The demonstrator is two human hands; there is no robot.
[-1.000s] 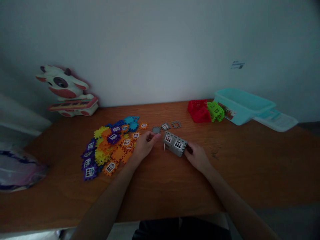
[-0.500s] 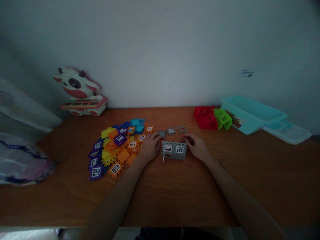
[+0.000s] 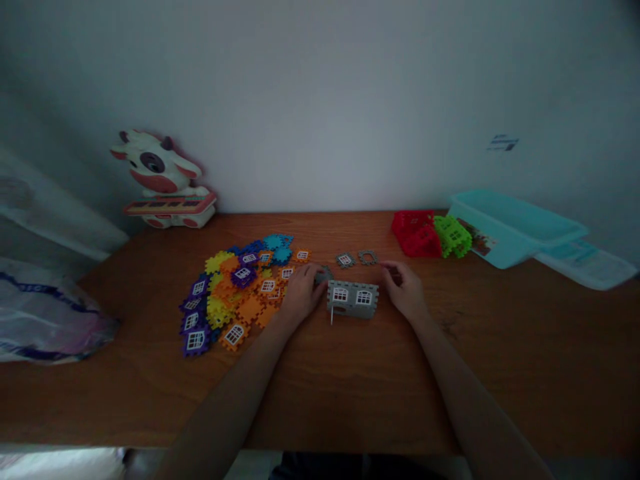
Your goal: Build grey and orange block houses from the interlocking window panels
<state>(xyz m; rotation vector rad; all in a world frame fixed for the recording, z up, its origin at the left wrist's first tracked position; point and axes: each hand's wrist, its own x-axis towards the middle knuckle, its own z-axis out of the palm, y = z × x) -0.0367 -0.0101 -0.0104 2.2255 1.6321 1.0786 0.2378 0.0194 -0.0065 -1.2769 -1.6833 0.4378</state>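
Observation:
My left hand [image 3: 301, 292] is closed on a plain grey interlocking tile [image 3: 324, 274], which is tilted up between thumb and fingers. Just right of it stands a small grey block house [image 3: 354, 300] made of joined tiles, with two white windows and a little white door flap swung out at the front. My right hand [image 3: 407, 290] is beside the house on the right, not touching it; its fingers are loosely bent and apart, with nothing visible in them. Behind the house lie a grey window tile [image 3: 345, 260] and a grey arch-shaped frame tile [image 3: 368, 257].
Left lies a pile of orange, yellow, purple and blue tiles [image 3: 235, 290]. Red joined pieces [image 3: 416, 233] and green ones [image 3: 453, 236] sit at the back right by a turquoise bin [image 3: 517, 223]. A cow keyboard toy [image 3: 167, 183] and a plastic bag [image 3: 47, 313] are at left.
The right hand let go of the house, which has turned to face front. My left hand reached the plain grey tile and lifted its edge off the table. The camera view shifted.

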